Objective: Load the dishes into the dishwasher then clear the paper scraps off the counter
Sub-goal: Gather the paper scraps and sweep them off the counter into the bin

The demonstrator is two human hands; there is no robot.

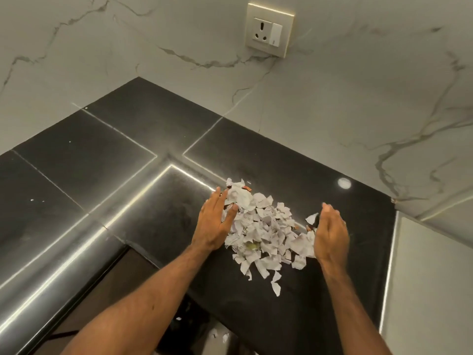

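Where the scraps (263, 231) lie heaped, a glossy black stone counter (115, 155) carries them. The pieces are torn, crumpled, irregular white paper with faint print. Left of the scraps, the left hand (217, 221) lies flat, its straight fingers touching their edge and holding nothing. Right of the scraps, the right hand (331, 231) stands on edge, slightly cupped against them, also holding nothing. Beyond the scraps, a rectangular socket (268, 30) sits on the veined marble wall (358, 98).

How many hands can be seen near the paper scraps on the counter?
2. The left hand rests at the left edge of the paper scraps; the right hand stands on edge at their right side, on the black counter. No other hand shows.
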